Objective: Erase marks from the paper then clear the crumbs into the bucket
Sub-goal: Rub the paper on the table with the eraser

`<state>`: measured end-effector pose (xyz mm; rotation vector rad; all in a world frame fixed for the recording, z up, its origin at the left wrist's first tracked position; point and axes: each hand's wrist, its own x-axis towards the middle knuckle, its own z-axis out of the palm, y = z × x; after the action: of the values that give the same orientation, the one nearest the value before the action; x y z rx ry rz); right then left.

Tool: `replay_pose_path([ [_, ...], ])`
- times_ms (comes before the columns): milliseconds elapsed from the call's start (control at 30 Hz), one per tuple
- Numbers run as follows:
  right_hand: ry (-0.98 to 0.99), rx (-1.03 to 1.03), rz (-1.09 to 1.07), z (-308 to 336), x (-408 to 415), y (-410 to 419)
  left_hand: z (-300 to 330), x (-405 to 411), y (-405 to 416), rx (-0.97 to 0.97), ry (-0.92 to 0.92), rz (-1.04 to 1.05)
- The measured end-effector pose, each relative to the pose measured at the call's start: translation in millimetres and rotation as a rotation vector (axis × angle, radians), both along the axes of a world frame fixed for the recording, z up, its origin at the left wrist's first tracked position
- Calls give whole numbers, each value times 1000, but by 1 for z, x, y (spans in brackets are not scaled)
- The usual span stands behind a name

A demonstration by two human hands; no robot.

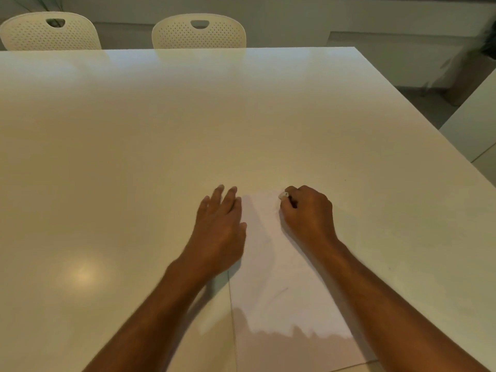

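Both hands busy: left hand (218, 226) flat, pinning the paper (279, 277) at lower centre of the bench (134, 143), right hand (306, 210) pinching the eraser (283, 195). I'd say still erasing; bucket nowhere in frame

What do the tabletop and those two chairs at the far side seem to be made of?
The tabletop looks like a smooth, semi-glossy cream laminate or stone composite: it reflects a lamp as a soft bright spot, and a thin seam runs through it near the paper. The two chairs look like moulded matte plastic, cream, with rows of small perforations and a cut-out handle hole in each back.
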<state>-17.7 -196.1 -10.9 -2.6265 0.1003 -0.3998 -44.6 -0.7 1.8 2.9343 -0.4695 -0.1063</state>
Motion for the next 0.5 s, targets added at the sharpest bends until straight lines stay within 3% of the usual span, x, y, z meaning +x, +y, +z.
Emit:
replay_pose_path([
  [167,-19,-8,28,3,1,-1,-20,-10,-20,10,43,22],
  [333,-3,-110,222,5,-2,24,-25,-11,-19,16,13,19],
  [500,13,-145,12,8,11,7,-26,-12,-18,14,7,30],
])
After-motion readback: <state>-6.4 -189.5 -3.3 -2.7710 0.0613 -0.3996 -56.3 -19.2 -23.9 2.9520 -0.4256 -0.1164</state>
